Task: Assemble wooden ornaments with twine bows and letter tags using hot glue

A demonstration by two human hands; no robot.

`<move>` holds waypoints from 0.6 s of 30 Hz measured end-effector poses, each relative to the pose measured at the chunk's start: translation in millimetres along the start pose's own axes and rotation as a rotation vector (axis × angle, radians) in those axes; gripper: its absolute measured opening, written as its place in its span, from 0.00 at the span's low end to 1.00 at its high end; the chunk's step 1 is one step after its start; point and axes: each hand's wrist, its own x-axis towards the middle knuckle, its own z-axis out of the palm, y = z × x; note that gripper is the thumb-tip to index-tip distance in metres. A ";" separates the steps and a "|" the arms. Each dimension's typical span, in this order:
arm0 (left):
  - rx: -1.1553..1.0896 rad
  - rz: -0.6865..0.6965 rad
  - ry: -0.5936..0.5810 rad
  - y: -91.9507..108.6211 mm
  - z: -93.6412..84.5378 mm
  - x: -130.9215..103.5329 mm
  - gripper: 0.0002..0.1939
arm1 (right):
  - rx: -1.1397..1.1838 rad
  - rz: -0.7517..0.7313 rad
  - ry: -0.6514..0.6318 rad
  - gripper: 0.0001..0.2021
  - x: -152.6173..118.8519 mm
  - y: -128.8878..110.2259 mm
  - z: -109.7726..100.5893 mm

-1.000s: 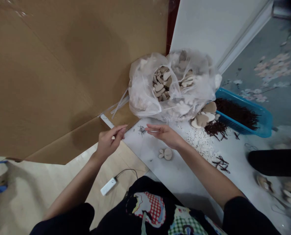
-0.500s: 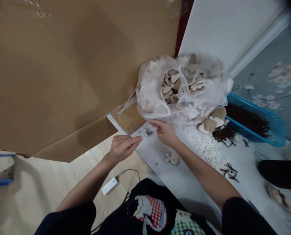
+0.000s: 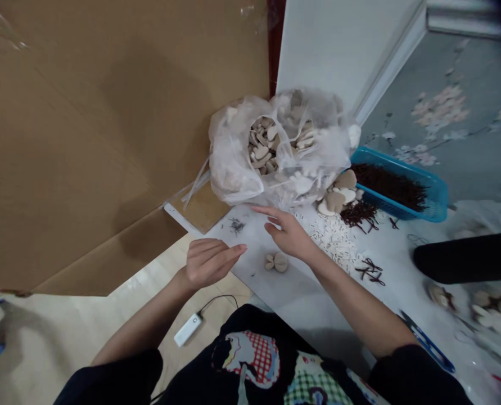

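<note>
Left hand (image 3: 212,263): whether the fingertips pinch anything is too small to tell. Dark slivers (image 3: 235,226): too fine to identify. Cardboard (image 3: 85,124) runs past left and top edges; black object (image 3: 465,259), past right. Lower-right pieces (image 3: 492,318) blurred.

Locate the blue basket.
In the head view, the blue basket stands right of centre, beyond the right hand, with the flowered panel behind it and a brown pile by its left end.

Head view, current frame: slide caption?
Left hand closed, right hand open over a white surface, with a small beige piece, bagged pieces and a blue basket nearby.
</note>
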 end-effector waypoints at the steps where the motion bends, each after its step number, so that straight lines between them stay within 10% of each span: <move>1: -0.013 0.000 -0.012 1.9 3.2 2.1 0.13 | -0.037 0.005 0.006 0.21 -13.1 -1.5 -9.8; 10: -0.111 -0.086 -0.374 23.4 60.8 5.8 0.08 | -0.143 0.392 0.370 0.18 -212.1 -3.3 -97.8; 18: 0.015 -0.282 -0.948 22.1 92.5 21.9 0.26 | 0.152 0.809 0.988 0.26 -363.7 47.0 -66.5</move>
